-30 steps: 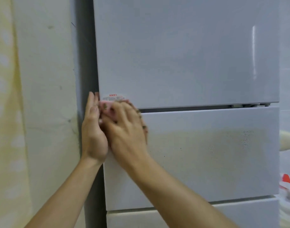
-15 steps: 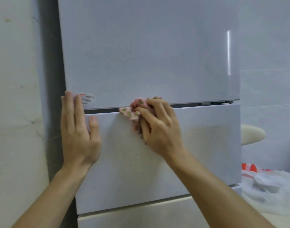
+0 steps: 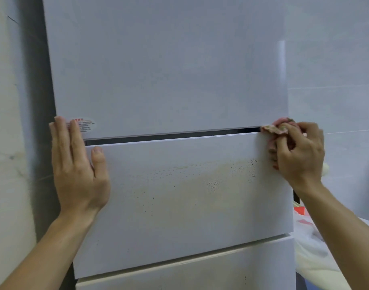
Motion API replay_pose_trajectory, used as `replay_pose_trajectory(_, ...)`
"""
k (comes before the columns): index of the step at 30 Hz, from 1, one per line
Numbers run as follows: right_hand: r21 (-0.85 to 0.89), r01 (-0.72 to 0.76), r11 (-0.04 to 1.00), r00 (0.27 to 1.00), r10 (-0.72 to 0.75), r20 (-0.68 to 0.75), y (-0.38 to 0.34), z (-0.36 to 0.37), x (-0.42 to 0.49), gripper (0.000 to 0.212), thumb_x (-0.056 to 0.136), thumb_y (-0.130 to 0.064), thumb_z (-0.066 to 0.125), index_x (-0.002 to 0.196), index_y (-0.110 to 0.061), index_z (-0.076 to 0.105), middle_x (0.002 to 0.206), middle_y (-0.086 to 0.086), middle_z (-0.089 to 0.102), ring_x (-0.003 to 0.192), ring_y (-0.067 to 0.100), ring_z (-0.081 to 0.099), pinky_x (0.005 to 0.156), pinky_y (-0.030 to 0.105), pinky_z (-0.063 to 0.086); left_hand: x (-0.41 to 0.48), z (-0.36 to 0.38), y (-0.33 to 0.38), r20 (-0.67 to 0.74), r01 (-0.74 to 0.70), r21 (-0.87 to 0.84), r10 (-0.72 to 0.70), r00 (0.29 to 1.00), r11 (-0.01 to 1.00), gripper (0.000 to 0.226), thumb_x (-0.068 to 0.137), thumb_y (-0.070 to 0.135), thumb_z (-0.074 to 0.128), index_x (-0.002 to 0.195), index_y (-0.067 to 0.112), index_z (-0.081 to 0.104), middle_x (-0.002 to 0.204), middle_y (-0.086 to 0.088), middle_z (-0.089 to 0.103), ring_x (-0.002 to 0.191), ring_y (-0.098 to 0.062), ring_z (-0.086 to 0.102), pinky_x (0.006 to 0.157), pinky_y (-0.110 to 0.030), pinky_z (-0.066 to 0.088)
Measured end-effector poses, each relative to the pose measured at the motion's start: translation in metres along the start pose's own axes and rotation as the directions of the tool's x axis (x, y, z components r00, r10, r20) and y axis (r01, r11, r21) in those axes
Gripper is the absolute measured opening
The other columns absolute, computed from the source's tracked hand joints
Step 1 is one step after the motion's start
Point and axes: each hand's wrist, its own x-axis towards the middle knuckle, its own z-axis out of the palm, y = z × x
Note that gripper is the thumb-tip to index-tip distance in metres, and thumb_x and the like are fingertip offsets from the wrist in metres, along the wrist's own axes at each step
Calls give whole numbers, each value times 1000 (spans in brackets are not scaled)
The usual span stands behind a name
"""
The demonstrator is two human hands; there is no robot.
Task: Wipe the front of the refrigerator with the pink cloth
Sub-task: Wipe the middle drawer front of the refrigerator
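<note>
The white refrigerator (image 3: 169, 70) fills the view, with an upper door, a middle drawer front (image 3: 179, 206) and a lower one. The middle front carries a yellowish stain with dark specks. My right hand (image 3: 298, 151) is shut on the bunched pink cloth (image 3: 273, 128), pressing it at the right end of the dark gap between upper door and middle drawer. My left hand (image 3: 77, 164) lies flat with fingers spread on the left edge of the fridge, partly over a small red-printed sticker (image 3: 84, 124).
A pale wall (image 3: 10, 143) stands close on the left of the fridge, with a dark gap between them. On the right are grey wall tiles (image 3: 336, 80) and, lower down, white plastic bags (image 3: 317, 248) with red print.
My right hand has slid the pink cloth along the gap from the left end to the right end. My left hand has stayed flat on the left edge. The view has shifted right.
</note>
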Motion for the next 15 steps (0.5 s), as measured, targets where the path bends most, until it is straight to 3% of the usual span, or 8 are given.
replay_pose_trajectory(3,68,-56,996,996,61,-63,-12,13,-11,26,101,-20,52,112,-12,74,123,14,55,119,35,46,103,34,37,0,-3,-3,1,9,14,-9,1000,1000,62,107,29,30,162,0,25,173,-17,14,162,-30,10,132,-39,8)
replay_pose_trajectory(7,41,-14,999,991,19,-129,-36,26,-27,23,102,-21,55,112,-13,74,119,12,56,114,35,46,98,42,42,-2,-6,5,18,105,-133,-103,994,986,61,108,32,27,164,9,26,175,1,10,162,-12,8,132,-37,12)
replay_pose_trajectory(11,31,153,988,982,-149,-113,-82,37,-43,23,96,-25,58,106,-15,76,112,11,62,107,34,49,91,48,49,-2,-10,12,18,201,-285,-204,979,937,62,106,36,23,165,16,27,174,8,13,159,0,10,127,-18,12)
replay_pose_trajectory(15,95,351,932,936,-345,-69,-147,60,-69,20,88,-18,66,105,-14,76,107,11,66,104,33,53,87,44,44,-2,-13,17,45,244,-376,-246,968,894,59,108,32,22,165,16,27,175,9,14,157,5,11,127,-16,13)
